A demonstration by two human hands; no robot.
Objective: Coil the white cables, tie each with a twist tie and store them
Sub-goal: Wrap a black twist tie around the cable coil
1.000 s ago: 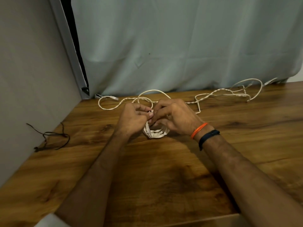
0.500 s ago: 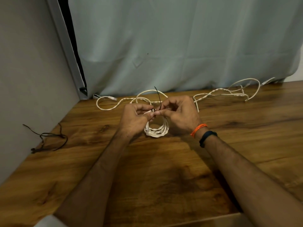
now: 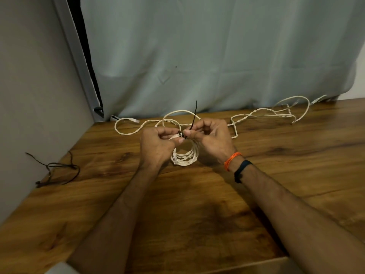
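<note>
Both hands' fingers were curled: left hand (image 3: 158,144) gripped the coiled white cable (image 3: 186,157); right hand (image 3: 212,138) pinched the black twist tie (image 3: 194,116).

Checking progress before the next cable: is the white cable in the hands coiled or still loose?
Coiled: the white cable hangs in stacked loops between both hands, with the black twist tie at its top.

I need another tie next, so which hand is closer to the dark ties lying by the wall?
Left. The left hand is at the coiled cable, on the side toward the dark ties; the right hand is beyond the coil, farther away.
</note>
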